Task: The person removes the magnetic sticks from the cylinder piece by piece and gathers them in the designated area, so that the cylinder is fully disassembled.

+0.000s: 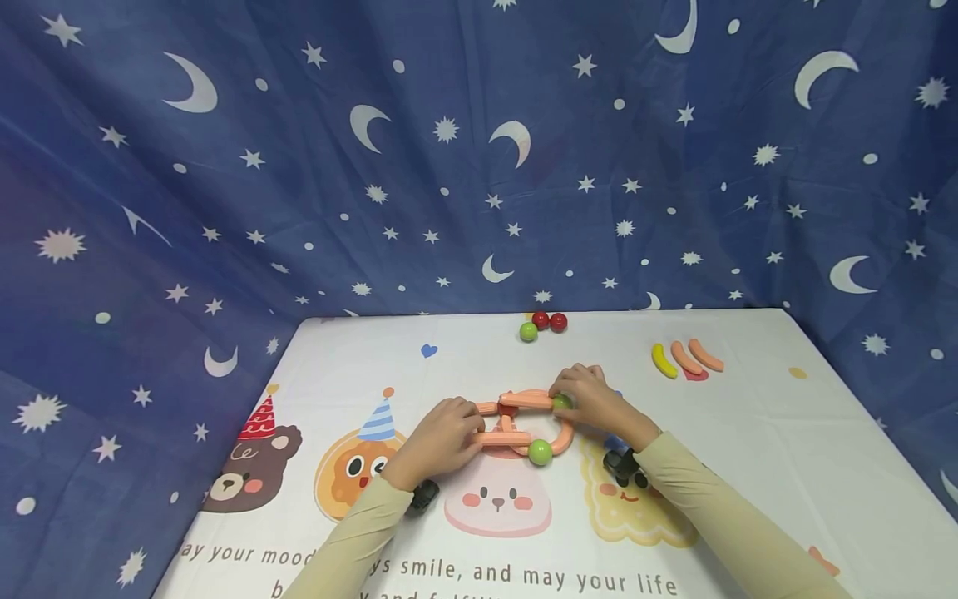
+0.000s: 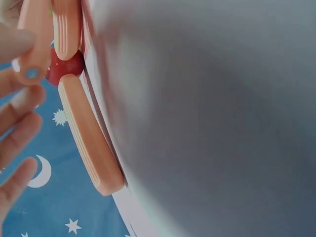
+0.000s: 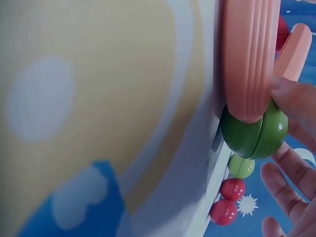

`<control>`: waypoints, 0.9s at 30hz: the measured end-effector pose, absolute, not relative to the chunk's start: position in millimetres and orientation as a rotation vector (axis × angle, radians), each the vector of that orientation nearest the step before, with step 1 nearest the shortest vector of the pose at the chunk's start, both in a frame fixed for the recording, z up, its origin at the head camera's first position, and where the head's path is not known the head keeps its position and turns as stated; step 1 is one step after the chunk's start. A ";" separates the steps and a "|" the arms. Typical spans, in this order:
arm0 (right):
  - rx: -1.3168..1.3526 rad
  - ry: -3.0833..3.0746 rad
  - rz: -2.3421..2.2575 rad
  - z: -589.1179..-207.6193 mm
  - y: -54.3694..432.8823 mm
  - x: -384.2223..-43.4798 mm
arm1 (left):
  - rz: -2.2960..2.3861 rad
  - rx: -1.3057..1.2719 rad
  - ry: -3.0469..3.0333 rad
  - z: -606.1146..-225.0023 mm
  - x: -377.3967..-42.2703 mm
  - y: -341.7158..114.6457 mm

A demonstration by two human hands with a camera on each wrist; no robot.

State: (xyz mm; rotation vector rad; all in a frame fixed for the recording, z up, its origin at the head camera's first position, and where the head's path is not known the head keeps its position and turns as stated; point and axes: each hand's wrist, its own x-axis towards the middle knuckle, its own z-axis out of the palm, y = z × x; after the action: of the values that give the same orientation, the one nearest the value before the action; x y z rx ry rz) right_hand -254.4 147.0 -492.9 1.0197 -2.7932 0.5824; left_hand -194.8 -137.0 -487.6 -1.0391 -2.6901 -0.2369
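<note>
A flat frame of salmon-coloured magnetic rods and balls lies mid-table between both hands. My left hand (image 1: pixel 446 434) pinches the near straight rod (image 1: pixel 503 438) by its left end, thumb against index finger; that rod's end socket shows in the left wrist view. My right hand (image 1: pixel 599 403) holds a green ball (image 3: pixel 261 131) at the far right corner, thumb at its top, fingers around its far side. A second green ball (image 1: pixel 540 452) sits at the front. A red ball (image 2: pixel 66 66) joins several rods, one being a ribbed rod (image 2: pixel 91 136). A curved rod (image 1: pixel 563 438) closes the right side.
At the back stand two red balls (image 1: pixel 558 322) beside a green ball (image 1: pixel 528 332). A yellow curved rod (image 1: pixel 664 361) and two salmon curved rods (image 1: pixel 706 355) lie back right. A blue star-and-moon curtain (image 1: pixel 479 166) borders the printed white tablecloth (image 1: pixel 748 433).
</note>
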 end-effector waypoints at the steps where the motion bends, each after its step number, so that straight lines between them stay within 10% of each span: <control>1: 1.018 -2.795 0.584 -493.0 147.0 -254.5 | -0.243 -1.036 -2.675 -487.4 -194.9 -137.4; 27: 0.999 -2.815 0.541 -488.3 155.3 -247.6 | -0.361 -0.997 -2.365 -462.8 -210.2 -170.1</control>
State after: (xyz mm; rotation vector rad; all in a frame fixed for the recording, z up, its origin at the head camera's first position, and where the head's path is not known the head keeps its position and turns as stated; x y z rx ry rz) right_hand -247.6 155.3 -488.3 0.9994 -2.8152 0.5406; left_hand -210.2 -170.1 -462.8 -0.9969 -2.3653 -0.3615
